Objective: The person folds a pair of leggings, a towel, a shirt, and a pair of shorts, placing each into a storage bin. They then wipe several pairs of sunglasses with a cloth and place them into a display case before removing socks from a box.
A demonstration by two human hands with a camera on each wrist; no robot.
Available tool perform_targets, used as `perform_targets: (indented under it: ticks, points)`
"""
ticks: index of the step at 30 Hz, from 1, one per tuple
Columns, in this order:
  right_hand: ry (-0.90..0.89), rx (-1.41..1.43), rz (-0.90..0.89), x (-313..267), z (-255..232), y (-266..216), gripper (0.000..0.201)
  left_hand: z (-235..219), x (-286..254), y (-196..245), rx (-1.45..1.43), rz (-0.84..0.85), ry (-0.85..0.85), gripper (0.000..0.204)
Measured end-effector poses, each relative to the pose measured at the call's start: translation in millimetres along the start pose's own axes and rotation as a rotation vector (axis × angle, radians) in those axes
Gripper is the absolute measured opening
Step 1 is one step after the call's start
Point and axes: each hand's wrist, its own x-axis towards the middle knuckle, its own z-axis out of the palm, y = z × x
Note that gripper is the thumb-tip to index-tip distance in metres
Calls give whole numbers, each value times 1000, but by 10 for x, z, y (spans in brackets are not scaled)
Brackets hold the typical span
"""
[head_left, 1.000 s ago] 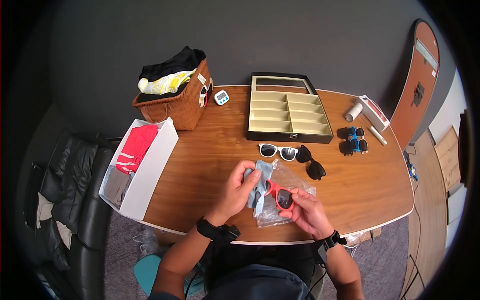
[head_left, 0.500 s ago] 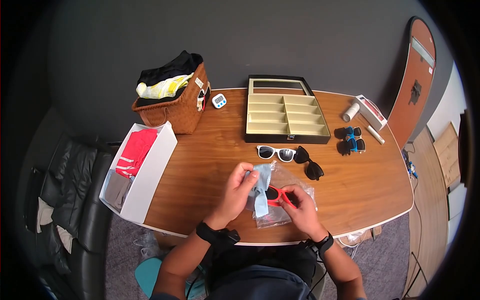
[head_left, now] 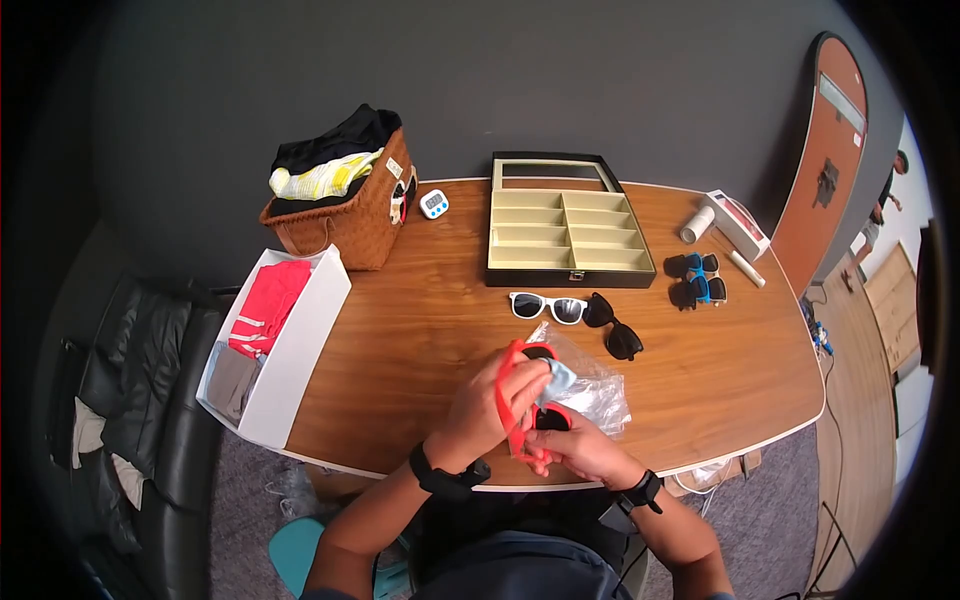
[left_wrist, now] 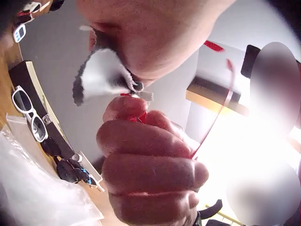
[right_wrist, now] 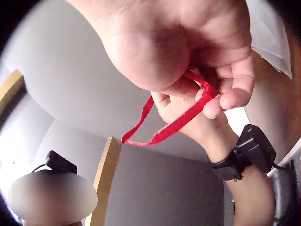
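Red sunglasses (head_left: 508,400) are held low over the near part of the table, turned with their temple arms toward the body. My right hand (head_left: 590,452) grips them near one lens, fingers curled round the frame. A light blue cloth (head_left: 560,377) is pinched in my left hand (head_left: 478,415), which overlaps the sunglasses' other side. In the left wrist view the cloth (left_wrist: 101,73) sticks out from the left hand, just above the right hand's curled fingers (left_wrist: 146,165). The red temple arms (right_wrist: 181,117) stretch out from the hands in the right wrist view.
A clear plastic bag (head_left: 600,395) lies under the hands. Beyond it are white sunglasses (head_left: 548,308), black sunglasses (head_left: 612,328) and an open compartment case (head_left: 570,278). Blue-armed sunglasses (head_left: 698,280) lie right. A white box (head_left: 315,345) and wicker basket (head_left: 350,235) stand left.
The red sunglasses have turned so their arms point toward the body. My left hand has moved in with the cloth, right against them. Another person has appeared at the far right.
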Motion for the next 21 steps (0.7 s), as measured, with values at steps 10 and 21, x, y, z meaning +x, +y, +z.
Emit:
perform_targets:
  ticks: [10, 21]
  points:
    - [-100, 186, -31, -32, -76, -85, 34, 36, -65, 16, 100, 138, -11, 14]
    - [80, 172, -43, 34, -217, -10, 54, -33, -40, 12, 54, 355, -367, 16]
